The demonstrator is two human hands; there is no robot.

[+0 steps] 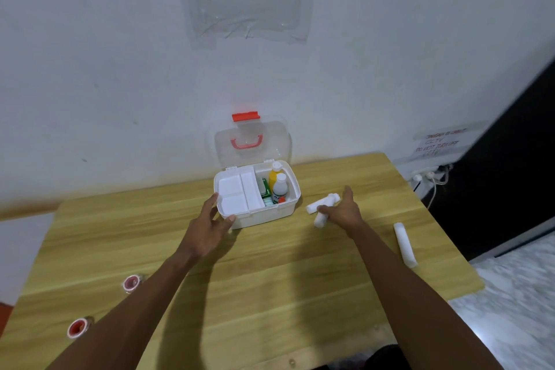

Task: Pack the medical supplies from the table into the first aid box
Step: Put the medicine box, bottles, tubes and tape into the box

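Observation:
The white first aid box (264, 215) stands open at the back of the wooden table (255, 273), its clear lid (252, 141) with a red latch leaning on the wall. Inside, a white tray (237, 194) fills the left half; a yellow bottle (274, 176), a white bottle (280, 188) and a green pack (265, 188) sit on the right. My left hand (210, 224) rests open against the box's front left corner. My right hand (342, 209) lies over two white gauze rolls (322, 204) right of the box, fingers curled onto them. A longer white roll (405, 245) lies further right.
Two red tape rolls (131, 283) (78, 327) lie near the table's left front edge. The wall runs right behind the box. The table's right edge drops to a marbled floor (516, 294), with a power strip and cables (429, 174) at the back right.

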